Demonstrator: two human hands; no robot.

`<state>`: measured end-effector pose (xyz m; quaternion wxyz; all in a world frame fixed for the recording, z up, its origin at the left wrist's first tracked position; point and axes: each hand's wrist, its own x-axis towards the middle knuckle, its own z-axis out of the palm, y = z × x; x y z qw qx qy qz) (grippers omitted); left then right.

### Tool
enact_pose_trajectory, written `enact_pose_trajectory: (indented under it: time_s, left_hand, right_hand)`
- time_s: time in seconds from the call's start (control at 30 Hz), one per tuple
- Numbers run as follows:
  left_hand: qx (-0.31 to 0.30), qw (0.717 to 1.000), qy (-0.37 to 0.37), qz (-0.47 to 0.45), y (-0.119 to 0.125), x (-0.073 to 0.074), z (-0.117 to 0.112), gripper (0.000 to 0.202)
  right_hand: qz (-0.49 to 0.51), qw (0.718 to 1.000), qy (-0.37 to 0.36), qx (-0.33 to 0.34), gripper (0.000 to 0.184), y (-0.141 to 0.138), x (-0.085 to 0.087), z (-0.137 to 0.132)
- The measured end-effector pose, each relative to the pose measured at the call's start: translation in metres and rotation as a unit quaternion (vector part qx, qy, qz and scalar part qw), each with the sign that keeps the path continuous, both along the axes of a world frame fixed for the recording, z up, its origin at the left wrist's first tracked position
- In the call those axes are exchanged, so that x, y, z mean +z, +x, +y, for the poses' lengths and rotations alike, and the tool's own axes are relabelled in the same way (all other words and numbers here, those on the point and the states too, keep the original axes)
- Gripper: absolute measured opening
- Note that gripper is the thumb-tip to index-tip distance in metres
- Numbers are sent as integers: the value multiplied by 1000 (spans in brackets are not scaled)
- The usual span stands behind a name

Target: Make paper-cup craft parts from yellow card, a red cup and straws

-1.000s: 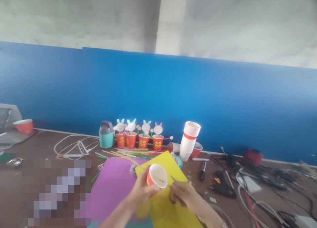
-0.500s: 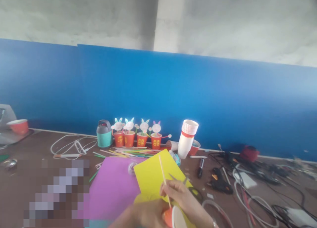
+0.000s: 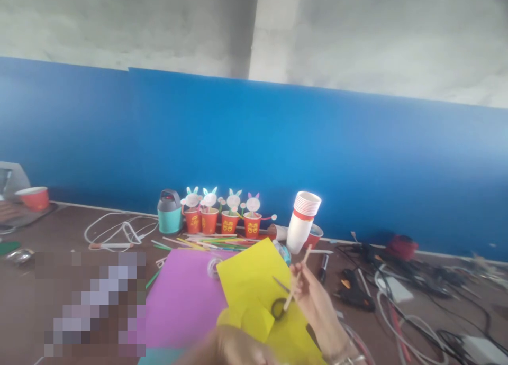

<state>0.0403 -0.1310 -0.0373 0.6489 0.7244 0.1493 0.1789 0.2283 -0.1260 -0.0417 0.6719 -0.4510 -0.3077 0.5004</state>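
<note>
My right hand (image 3: pixel 307 288) is closed around a pale wooden chopstick (image 3: pixel 291 295), held at a slant over the yellow paper. Black-handled scissors (image 3: pixel 278 308) lie on that yellow paper (image 3: pixel 252 267), partly behind the chopstick. At the bottom edge my left hand (image 3: pixel 238 348) is blurred, and its fingers are cut off by the frame, so anything it holds is hidden. A cut, curved piece of yellow paper (image 3: pixel 256 322) rests just above it. Purple paper (image 3: pixel 186 291) spreads to the left, with a roll of clear tape (image 3: pixel 213 268) on it.
Several red paper cups with rabbit figures (image 3: pixel 229 223) stand at the back beside a teal lidded container (image 3: pixel 170 218). Coloured sticks (image 3: pixel 214 243) lie before them. A stack of white cups (image 3: pixel 302 222) stands to the right. A marker (image 3: pixel 324 268), glue gun (image 3: pixel 354 290) and cables (image 3: pixel 391 312) lie further right.
My right hand has moved right and up with the chopstick, away from the red paper cup. That cup and my left hand's fingers have dropped below the frame. The scissors now show more.
</note>
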Motion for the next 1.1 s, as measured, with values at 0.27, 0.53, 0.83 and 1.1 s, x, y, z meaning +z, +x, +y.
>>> enact_pose_trajectory:
  time_s: [0.27,0.53,0.83,1.1]
  left_hand:
    - [357,916,-29,-181,-10,9,5,71]
    - [555,795,182,-164,-20,-5,19,62]
    - [579,773,215,-143,-22,-20,29,58]
    - [534,795,259,-128,-25,-25,32,62]
  right_hand:
    - [-221,971,50,-81,43,-13,26,-22]
    - [-442,887,136,-1,37,-13,11,-24]
    - [-307,935,30,172,46,-18,20,-33]
    - [-29,925,-37,378,43,-15,31,-44]
